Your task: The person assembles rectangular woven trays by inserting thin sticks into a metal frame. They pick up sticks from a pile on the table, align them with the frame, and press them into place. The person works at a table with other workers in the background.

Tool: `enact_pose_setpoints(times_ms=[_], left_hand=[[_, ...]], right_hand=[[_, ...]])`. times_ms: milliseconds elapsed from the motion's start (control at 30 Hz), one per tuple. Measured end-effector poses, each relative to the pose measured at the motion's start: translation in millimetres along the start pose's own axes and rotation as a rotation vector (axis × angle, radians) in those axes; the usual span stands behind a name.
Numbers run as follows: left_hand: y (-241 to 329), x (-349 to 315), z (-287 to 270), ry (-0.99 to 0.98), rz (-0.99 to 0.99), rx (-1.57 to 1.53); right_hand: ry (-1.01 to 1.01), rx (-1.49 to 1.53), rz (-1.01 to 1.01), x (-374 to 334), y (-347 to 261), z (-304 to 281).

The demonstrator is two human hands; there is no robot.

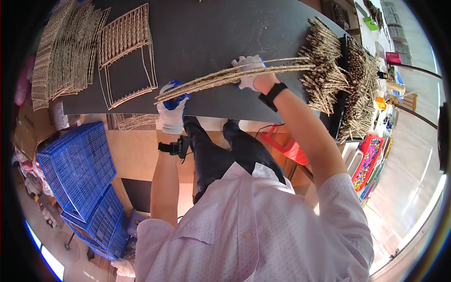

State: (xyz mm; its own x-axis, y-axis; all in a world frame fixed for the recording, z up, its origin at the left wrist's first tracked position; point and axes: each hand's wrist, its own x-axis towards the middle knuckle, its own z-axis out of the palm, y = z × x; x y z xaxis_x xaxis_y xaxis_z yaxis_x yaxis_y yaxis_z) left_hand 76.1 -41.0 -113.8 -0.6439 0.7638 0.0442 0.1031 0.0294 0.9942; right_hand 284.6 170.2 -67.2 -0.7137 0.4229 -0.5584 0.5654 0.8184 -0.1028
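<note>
A bundle of long, thin twisted straw-coloured rods (pixel 206 83) stretches between my hands above the dark table. My left hand (pixel 171 112), in a white glove with a blue palm, is closed round the bundle near its left end. Further along, my right hand (pixel 249 63) in a matching glove grips the rods, and their right ends spread over a heap of twisted rods (pixel 324 61). To the left of my hands lies a rack-like frame (pixel 124 40) of the same twisted material, with closely set bars at its far end and an open middle.
A stack of similar frames (pixel 70 51) covers the table's far left. At the right stands a black tray (pixel 334 126) with more twisted rods (pixel 359 89). Below the table are blue plastic crates (pixel 84 164) on the left and a red stool (pixel 286 145) on the right.
</note>
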Motion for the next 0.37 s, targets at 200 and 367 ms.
enact_pose_setpoints(times_ms=[200, 367], left_hand=[[-8, 1, 3, 0.039, 0.028, -0.017], [-20, 3, 9, 0.109, -0.143, -0.148]], right_hand=[[0.098, -0.012, 0.035, 10, -8, 15], [-0.176, 0.006, 0.026, 20, 8, 32]])
